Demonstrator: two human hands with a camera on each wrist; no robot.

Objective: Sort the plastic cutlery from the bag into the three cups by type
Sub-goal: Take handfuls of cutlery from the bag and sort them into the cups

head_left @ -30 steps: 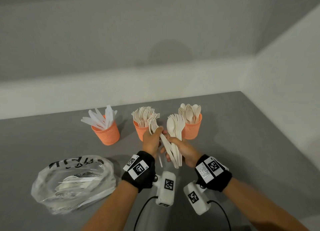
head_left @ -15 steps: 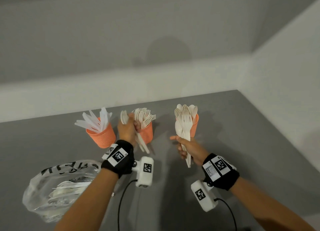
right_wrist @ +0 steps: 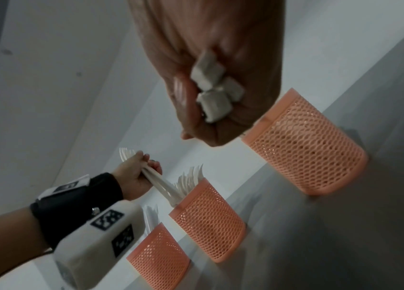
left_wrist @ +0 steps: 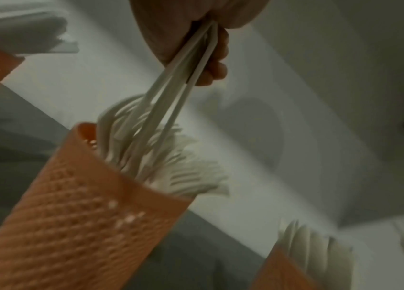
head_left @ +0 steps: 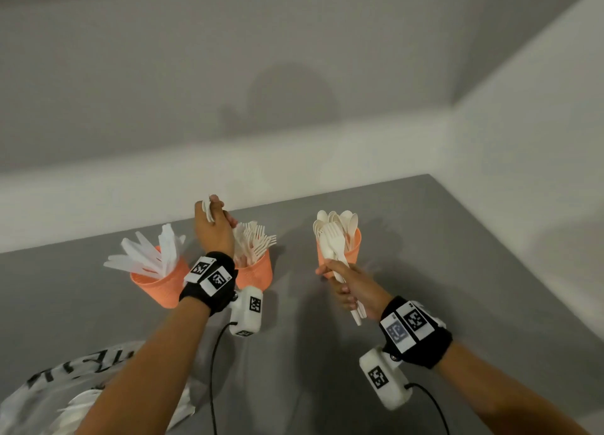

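Nearest, at the lower left of the head view, lies the bag (head_left: 65,398): thin, crinkled clear plastic with black lettering, white cutlery showing through it. It rests on the smooth grey table (head_left: 441,271).

The right hand (head_left: 354,289) is closed in a fist round a bundle of cutlery (head_left: 336,255), cream-white, smooth plastic pieces with a fork head and spoon bowls fanned out above the fingers. In the right wrist view the squared, flat handle ends (right_wrist: 216,90) stick out of the bottom of the fist. The bundle is held upright just in front of the spoon cup (head_left: 354,250).

The left hand (head_left: 214,230) is raised above the fork cup (head_left: 256,273), fingers curled tight round a few forks (left_wrist: 171,102). Their thin, straight handles slant down from the fist, and their lower ends are inside the cup's mouth among the forks already standing there; the tines poke out above the hand.

Three cups stand in a row toward the back of the table, well short of the pale wall (head_left: 294,75). All are orange, round, slightly tapered and made of open mesh with a solid rim. The left one, the knife cup (head_left: 157,286), holds flat, translucent white knives splayed outward; the middle one holds forks; the right one holds rounded spoons
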